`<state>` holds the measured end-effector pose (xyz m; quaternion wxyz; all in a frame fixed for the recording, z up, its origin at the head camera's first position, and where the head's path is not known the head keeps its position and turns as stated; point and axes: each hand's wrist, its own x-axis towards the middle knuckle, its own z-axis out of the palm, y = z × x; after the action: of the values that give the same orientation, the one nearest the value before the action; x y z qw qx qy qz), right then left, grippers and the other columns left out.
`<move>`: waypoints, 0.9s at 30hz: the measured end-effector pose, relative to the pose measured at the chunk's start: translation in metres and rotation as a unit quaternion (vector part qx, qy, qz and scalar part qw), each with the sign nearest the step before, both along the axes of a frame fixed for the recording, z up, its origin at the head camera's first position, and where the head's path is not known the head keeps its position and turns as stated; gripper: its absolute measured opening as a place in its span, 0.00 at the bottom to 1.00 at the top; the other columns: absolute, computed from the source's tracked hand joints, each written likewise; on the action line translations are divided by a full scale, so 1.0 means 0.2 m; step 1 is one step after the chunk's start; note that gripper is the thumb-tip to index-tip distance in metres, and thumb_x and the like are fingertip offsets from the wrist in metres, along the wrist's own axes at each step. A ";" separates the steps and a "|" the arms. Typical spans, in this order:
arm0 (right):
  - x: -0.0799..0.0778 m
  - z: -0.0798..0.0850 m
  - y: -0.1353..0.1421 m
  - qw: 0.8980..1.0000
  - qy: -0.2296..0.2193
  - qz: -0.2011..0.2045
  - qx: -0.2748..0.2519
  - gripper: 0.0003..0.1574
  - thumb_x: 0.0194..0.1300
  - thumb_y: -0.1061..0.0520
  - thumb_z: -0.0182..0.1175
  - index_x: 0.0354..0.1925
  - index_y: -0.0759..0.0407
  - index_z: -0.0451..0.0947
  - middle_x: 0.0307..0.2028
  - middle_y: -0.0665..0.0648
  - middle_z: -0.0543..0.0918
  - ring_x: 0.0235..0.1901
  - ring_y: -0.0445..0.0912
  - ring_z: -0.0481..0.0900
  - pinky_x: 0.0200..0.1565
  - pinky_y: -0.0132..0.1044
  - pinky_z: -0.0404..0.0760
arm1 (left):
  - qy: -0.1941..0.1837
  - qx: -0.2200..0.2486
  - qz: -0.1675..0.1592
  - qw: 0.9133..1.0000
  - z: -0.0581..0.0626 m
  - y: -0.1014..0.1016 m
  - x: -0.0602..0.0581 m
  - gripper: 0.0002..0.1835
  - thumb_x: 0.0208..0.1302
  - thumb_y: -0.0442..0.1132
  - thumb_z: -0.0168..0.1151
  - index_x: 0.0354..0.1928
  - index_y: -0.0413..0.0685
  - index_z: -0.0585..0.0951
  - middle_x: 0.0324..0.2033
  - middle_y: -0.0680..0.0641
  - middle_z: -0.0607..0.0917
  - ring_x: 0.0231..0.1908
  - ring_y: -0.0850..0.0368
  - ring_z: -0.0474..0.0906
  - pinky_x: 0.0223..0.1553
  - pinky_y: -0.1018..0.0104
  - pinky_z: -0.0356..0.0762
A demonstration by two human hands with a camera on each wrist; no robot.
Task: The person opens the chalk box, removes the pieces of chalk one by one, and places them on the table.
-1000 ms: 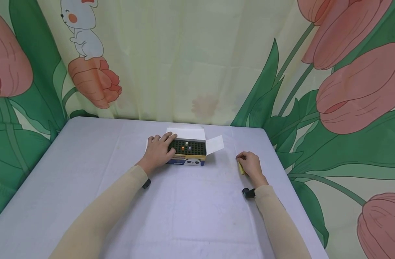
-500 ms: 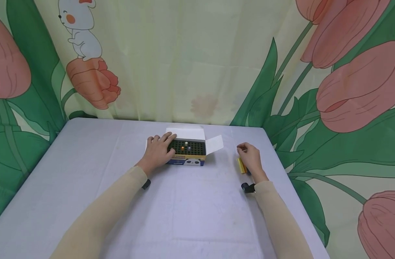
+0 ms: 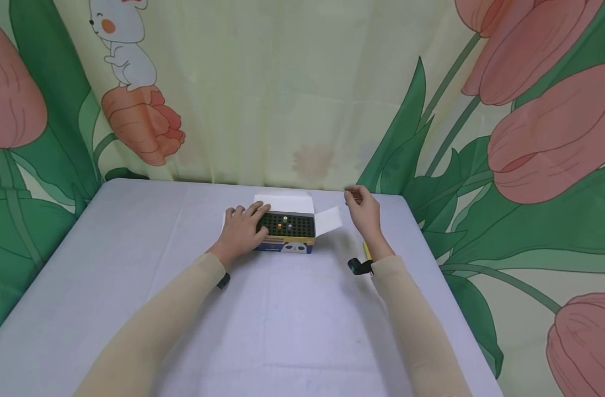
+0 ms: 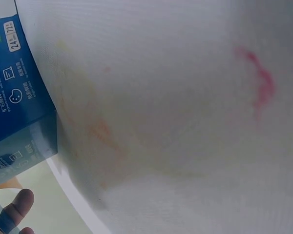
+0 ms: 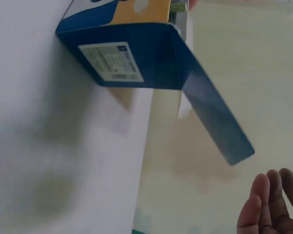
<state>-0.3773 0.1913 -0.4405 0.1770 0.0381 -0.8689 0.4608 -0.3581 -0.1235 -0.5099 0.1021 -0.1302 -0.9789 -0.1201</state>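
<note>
A cardboard box [image 3: 289, 246] with a panda on its front stands at the far middle of the table, its flaps spread. Inside is a dark tray of holes [image 3: 302, 225], where a few short coloured sticks stand upright, among them an orange one [image 3: 279, 226] and a white one [image 3: 284, 219]. My left hand [image 3: 240, 231] holds the box's left end, thumb at the front and fingers towards the back. My right hand [image 3: 363, 212] is raised right of the box, thumb and forefinger pinching a small thin stick, mostly hidden. Yellow sticks [image 3: 366, 251] lie partly behind the right wrist.
The white back flap [image 3: 284, 203] stands up, and the right flap [image 3: 328, 221] juts out towards my right hand. Faint colour stains [image 4: 263, 87] mark the white tablecloth. A printed curtain [image 3: 262, 99] hangs behind the table's far edge.
My right hand has lifted from the yellow sticks and moved away from me and slightly left, towards the box. The left hand and the box have stayed in place.
</note>
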 end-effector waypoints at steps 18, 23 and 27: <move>0.03 0.02 -0.34 0.982 -0.106 0.139 0.078 0.17 0.66 0.49 0.58 0.51 0.52 0.76 0.44 0.51 0.80 0.38 0.42 0.82 0.38 0.36 0.81 | -0.004 -0.002 -0.002 1.000 0.02 0.00 0.01 0.35 0.60 0.56 0.42 0.72 0.66 0.58 0.70 0.52 0.61 0.54 0.40 0.66 0.56 0.39 0.52; 0.05 -0.06 -0.41 0.967 -0.126 0.167 0.148 0.14 0.65 0.52 0.60 0.49 0.51 0.78 0.45 0.50 0.82 0.41 0.43 0.81 0.40 0.36 0.80 | -0.003 0.000 0.000 1.000 0.01 0.00 0.01 0.35 0.59 0.56 0.42 0.72 0.66 0.59 0.70 0.52 0.61 0.54 0.40 0.66 0.55 0.39 0.53; 0.06 -0.09 -0.45 0.958 -0.137 0.181 0.172 0.15 0.63 0.54 0.62 0.49 0.53 0.78 0.45 0.51 0.82 0.43 0.44 0.80 0.43 0.36 0.79 | 0.004 0.004 0.000 1.000 0.00 0.00 0.00 0.35 0.59 0.56 0.43 0.71 0.66 0.60 0.70 0.52 0.62 0.53 0.40 0.66 0.55 0.40 0.53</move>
<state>-0.3660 0.1020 -0.4577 -0.0397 0.1615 -0.9295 0.3292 -0.3578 -0.1233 -0.5095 0.1062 -0.1307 -0.9779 -0.1240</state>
